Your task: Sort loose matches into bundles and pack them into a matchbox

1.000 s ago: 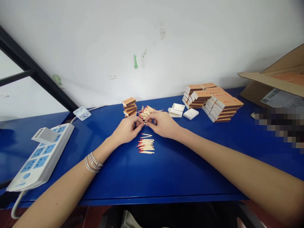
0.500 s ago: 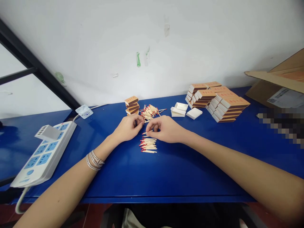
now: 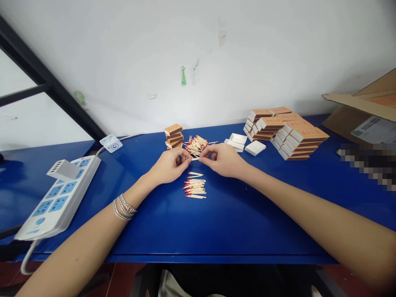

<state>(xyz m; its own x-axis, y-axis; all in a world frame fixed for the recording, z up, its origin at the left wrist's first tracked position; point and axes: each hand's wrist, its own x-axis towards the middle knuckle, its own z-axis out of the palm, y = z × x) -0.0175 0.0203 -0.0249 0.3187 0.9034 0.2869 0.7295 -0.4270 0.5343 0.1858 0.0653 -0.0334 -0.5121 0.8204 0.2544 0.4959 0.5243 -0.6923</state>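
In the head view, we look down on a blue table (image 3: 222, 231), where our two hands meet over a single matchstick (image 3: 195, 159). Our left hand (image 3: 168, 167) pinches one end between thumb and fingertips; our right hand (image 3: 227, 161) has thumb and forefinger pressed together at the other end. The stick lies between them, just in front of a loose heap of matches (image 3: 198, 145). Nearer to us, a row of matches (image 3: 195, 188) lies roughly parallel, red heads to the left. We see a short matchbox stack (image 3: 173, 136) just left of the heap, while right of it sit white trays (image 3: 255, 147), near a larger matchbox pile (image 3: 305, 136). An open carton (image 3: 340, 119) stands at the far right. Well to our left lies a power strip (image 3: 62, 198), and a silvery bracelet (image 3: 124, 207) circles our left wrist.
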